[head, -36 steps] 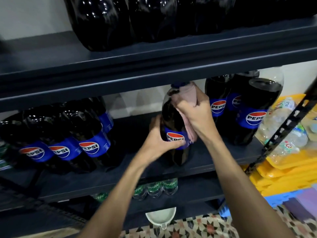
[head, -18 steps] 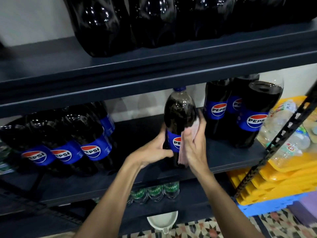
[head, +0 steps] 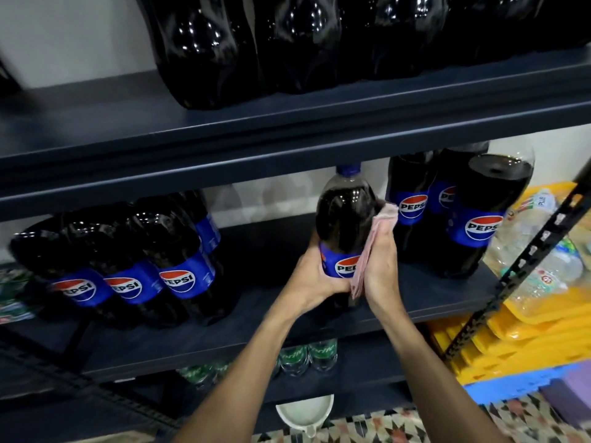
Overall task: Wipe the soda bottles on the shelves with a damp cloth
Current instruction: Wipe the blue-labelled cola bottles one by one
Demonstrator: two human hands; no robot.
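A large Pepsi bottle [head: 346, 219] with a blue cap stands upright at the middle of the dark middle shelf [head: 256, 334]. My left hand [head: 315, 276] grips its lower body at the blue label. My right hand [head: 382, 270] presses a pink cloth [head: 371, 247] against the bottle's right side, fingers wrapped over the cloth. The cloth runs from the bottle's shoulder down past the label. Three Pepsi bottles [head: 179, 260] stand to the left and three more Pepsi bottles [head: 473, 215] to the right.
The upper shelf [head: 287, 135] carries several dark bottles [head: 287, 43]. Green Sprite bottles [head: 307, 356] sit on the shelf below. Yellow trays [head: 527, 327] with clear water bottles [head: 543, 260] lie right, behind a black perforated post [head: 524, 270]. A white jug [head: 305, 414] stands on the patterned floor.
The cloth hand moved from the bottle's cap down to the label, then slightly up along the right side. The left hand kept its hold near the label.
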